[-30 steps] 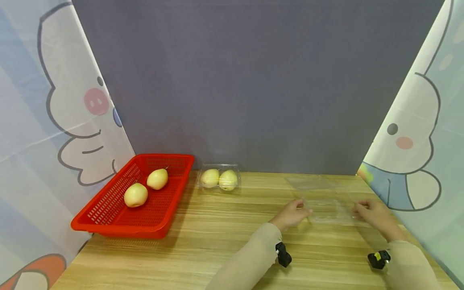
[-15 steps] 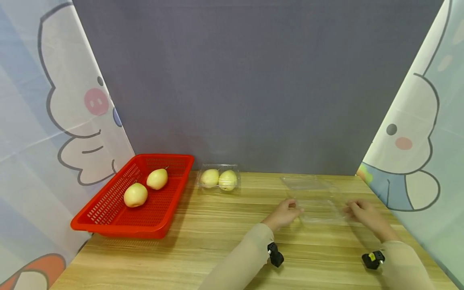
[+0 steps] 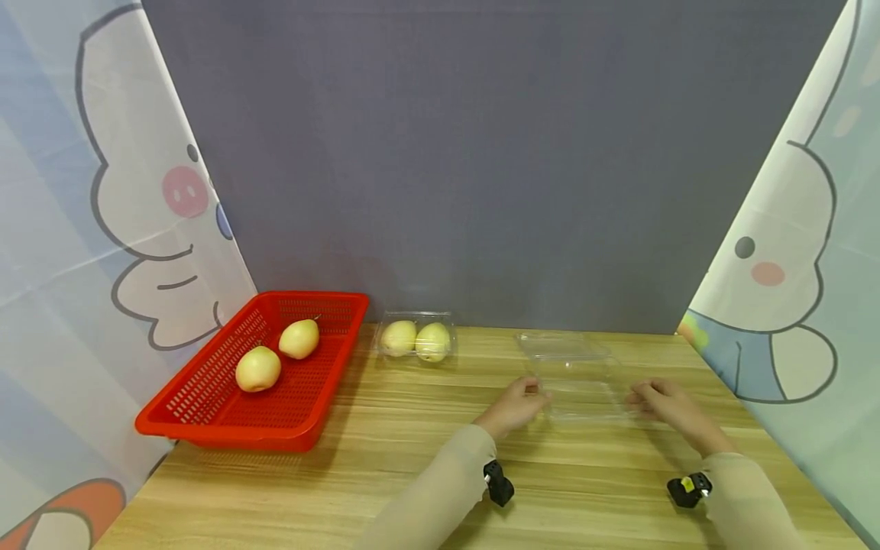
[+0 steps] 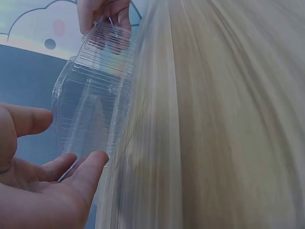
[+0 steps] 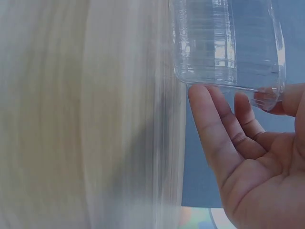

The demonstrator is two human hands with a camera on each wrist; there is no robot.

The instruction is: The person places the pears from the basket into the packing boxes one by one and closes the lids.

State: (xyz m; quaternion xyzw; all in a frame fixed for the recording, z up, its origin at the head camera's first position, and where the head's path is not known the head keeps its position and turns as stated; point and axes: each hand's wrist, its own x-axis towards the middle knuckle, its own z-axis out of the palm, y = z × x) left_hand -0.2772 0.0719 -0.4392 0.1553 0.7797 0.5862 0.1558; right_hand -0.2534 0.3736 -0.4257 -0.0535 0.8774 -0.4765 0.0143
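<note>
Head view: an open clear plastic clamshell box [image 3: 576, 378] is held between the left hand [image 3: 517, 402] and the right hand [image 3: 661, 402], low over the wooden table [image 3: 385, 473], its hinged lid spread flat on the far side of both hands. The left short edge of the box is gripped by the left hand with thumb and curled fingers; in the left wrist view the fingers [image 4: 83, 174] are seen under the near rim of the box [image 4: 90, 107], with the thumb just above it. The opposite short edge is gripped by the right hand; in the right wrist view the fingertips [image 5: 202, 102] are set against the box [image 5: 224, 45] wall, and the thumb is pressed on its corner. Bare tabletop is seen between the hands and the near table edge, and a wide open strip runs to the left of the left hand. Beyond the left hand, against the grey backdrop [image 3: 481, 153], a closed clear box with two pears [image 3: 415, 339] is placed, well apart from the held box. Further left of that, a red basket [image 3: 227, 416] holding two more pears [image 3: 258, 369] is set at the table's left edge. To the right of the right hand, little room is left before the printed curtain [image 3: 791, 305].
</note>
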